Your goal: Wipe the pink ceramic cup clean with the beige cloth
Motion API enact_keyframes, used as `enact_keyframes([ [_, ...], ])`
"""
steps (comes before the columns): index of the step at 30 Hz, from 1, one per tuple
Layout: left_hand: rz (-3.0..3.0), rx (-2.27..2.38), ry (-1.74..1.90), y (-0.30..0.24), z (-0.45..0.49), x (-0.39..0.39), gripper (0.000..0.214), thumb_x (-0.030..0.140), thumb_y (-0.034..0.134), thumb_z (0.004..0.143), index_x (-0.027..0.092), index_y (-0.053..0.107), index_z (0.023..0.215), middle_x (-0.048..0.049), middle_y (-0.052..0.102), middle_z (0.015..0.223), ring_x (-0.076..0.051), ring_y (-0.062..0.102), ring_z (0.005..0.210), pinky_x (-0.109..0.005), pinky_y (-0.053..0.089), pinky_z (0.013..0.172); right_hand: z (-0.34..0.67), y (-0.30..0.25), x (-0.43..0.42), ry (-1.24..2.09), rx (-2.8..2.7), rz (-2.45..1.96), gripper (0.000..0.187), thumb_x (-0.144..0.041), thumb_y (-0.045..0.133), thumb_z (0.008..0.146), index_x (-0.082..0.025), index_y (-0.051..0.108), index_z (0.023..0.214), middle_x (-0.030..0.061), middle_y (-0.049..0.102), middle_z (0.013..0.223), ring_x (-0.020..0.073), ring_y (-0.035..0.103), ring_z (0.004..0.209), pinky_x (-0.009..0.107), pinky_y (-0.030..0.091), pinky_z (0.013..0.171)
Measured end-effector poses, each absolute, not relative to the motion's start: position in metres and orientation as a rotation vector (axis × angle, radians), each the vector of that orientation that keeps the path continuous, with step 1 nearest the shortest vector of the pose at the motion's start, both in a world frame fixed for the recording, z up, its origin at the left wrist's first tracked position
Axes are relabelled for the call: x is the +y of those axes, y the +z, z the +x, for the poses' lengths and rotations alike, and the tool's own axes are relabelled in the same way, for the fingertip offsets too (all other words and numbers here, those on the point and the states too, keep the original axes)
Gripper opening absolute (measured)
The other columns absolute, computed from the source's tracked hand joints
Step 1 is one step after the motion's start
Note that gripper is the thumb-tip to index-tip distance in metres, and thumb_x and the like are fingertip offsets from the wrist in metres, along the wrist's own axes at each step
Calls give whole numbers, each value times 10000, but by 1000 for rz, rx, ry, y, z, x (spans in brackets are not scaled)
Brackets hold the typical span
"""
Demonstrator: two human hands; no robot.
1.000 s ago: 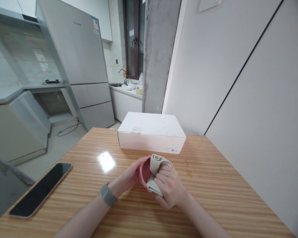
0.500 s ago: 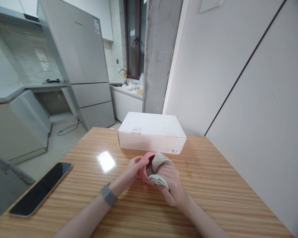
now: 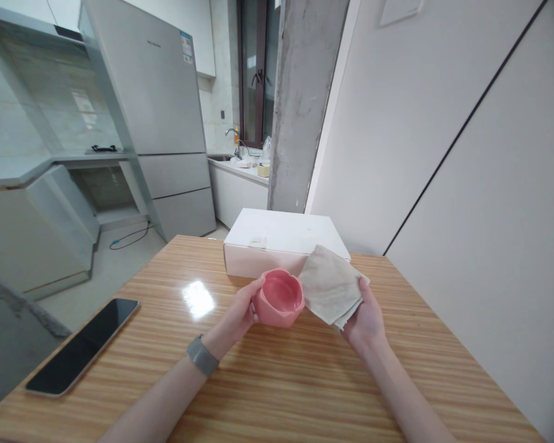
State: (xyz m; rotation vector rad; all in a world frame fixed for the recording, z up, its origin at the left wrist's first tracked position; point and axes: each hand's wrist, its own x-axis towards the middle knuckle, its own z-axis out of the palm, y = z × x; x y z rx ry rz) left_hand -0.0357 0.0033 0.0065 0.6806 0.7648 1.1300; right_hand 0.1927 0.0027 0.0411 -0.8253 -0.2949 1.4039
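My left hand [image 3: 240, 314] grips a small pink bowl [image 3: 279, 298] by its left side and holds it just above the wooden table [image 3: 268, 381], its opening turned up toward me. The bowl's inside looks bare. My right hand [image 3: 367, 317] holds a folded beige cloth [image 3: 330, 284] beside the bowl's right rim, the cloth lying over its fingers. A grey watch sits on my left wrist.
A white flat box [image 3: 281, 237] lies on the table just behind the bowl. A dark phone [image 3: 83, 346] rests face up near the table's left edge. A white wall runs along the right. Beyond the table stand a fridge [image 3: 157, 117] and a concrete pillar.
The cloth was pressed inside the bowl by my right hand. Now it is out, moved to the right, and the bowl is lifted slightly with its inside in plain view.
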Motion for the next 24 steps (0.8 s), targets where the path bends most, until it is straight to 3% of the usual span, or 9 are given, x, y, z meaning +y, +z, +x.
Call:
enact_keyframes([
  [6,554,616,964,19,-31,-6,405,452,614,869,184,680,1166,-59,730,1019,-159,658,816,-223,519,647,180,38,-6,1576,-351,-884,218,-193,645,817,-153,728,1014,88,806,950,267,770,861,372,631,798],
  [11,543,544,814,19,-26,-16,352,406,602,890,180,679,1148,-52,735,987,-149,657,793,-247,526,714,161,31,-16,1701,-491,-846,242,-376,695,805,-166,751,911,88,810,893,284,758,925,352,635,778],
  [15,497,563,788,11,-21,-16,353,419,605,882,184,674,1136,-54,739,981,-160,657,772,-268,526,677,155,27,-18,1745,-606,-864,343,-517,766,702,-197,764,826,78,812,852,311,748,953,353,632,759],
  [18,485,607,830,5,-17,-15,355,416,604,876,181,673,1132,-58,742,1002,-167,662,791,-270,520,683,153,23,-17,1697,-672,-872,408,-548,784,667,-195,769,871,84,811,851,322,741,971,368,622,776],
  [24,569,693,888,4,-19,-13,377,432,635,844,167,690,1107,-71,749,987,-176,657,767,-262,502,656,148,11,-17,1542,-726,-850,439,-544,749,734,-189,753,993,75,799,992,293,689,1101,371,556,931],
])
